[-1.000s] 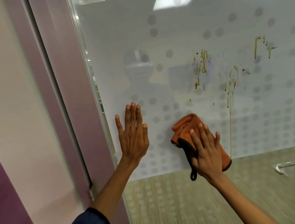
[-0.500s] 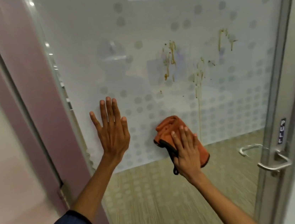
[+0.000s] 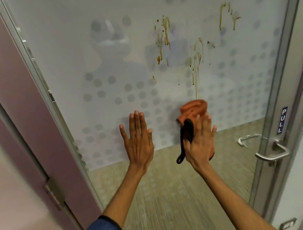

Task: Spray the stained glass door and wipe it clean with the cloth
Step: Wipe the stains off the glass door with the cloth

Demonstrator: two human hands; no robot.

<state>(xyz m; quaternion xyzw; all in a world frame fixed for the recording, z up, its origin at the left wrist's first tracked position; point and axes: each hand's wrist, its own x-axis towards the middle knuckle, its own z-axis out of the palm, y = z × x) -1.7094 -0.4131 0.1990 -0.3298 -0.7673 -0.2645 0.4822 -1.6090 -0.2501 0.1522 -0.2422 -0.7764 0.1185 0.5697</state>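
We stand at the glass door (image 3: 123,47) with both palms up against it. Our left hand (image 3: 138,139) lies flat and released on the frosted, dotted band, fingers spread, holding nothing; we judge it is there to steady the pane. Our right hand (image 3: 201,143) presses the orange cloth (image 3: 194,109) against the glass, palm over the bunched fabric and fingers splayed rather than clenched, so the cloth is pinned more than gripped. Its dark edging (image 3: 185,139) hangs loose below the thumb side.

The cloth sits low on the door, just under the long brown drip (image 3: 194,82), with the other stains (image 3: 163,35) well above it and a further streak (image 3: 220,16) up to the right. None of these looks wiped yet. No spray bottle is in view.

The cloth looks soft, light and limp; it will crumple and slide under a flat palm, so we judge it is best taken in the bunched middle with the loose edging tucked in. The glass is rigid, smooth and likely slippery where wet, and the door may swing on its hinge (image 3: 54,191) under pressure, so a firm, even push with the free hand bracing seems wise. The lever handle (image 3: 273,154) stands off to the right, untouched
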